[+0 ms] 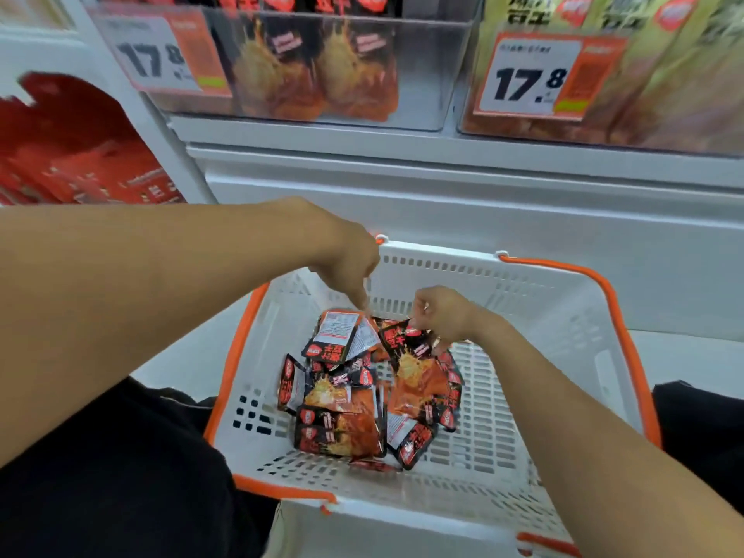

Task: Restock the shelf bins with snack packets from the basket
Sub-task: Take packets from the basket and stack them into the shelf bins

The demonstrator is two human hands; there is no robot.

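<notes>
- Nearest the camera, the person's dark-clothed lap (112,469) is lying on both sides of the basket (475,275), which is sitting low in front of the shelf, probably so both arms can be dipping in without stretching.
- The basket is showing white slotted walls and an orange rim; its handle is lying folded down along the edge, out of the way of the reach.
- In its middle, the snack packets (342,432) are lying in a loose, overlapping heap, some face up with an orange fried-food picture on black, some showing a pale label on the back; they are looking flat, glossy and crinkly.
- The right hand (439,312) is pinching the top edge of the lifted packet (414,368) between curled fingers, so it is hanging face up above the heap, likely the first one being gathered.
- The left hand (346,255) is pointing down with narrow fingers touching or pinching the corner of the label-side packet (336,336) at the far end of the heap; blur is hiding whether the grip is closed.
- Beyond the basket, the white shelf front is standing close.
- Farthest, the clear bin (426,74) is holding upright packets of the same design behind a price tag (161,54), with room at its right side; I judge this the destination.
- A neighbouring bin (664,98) is carrying yellowish packets.
</notes>
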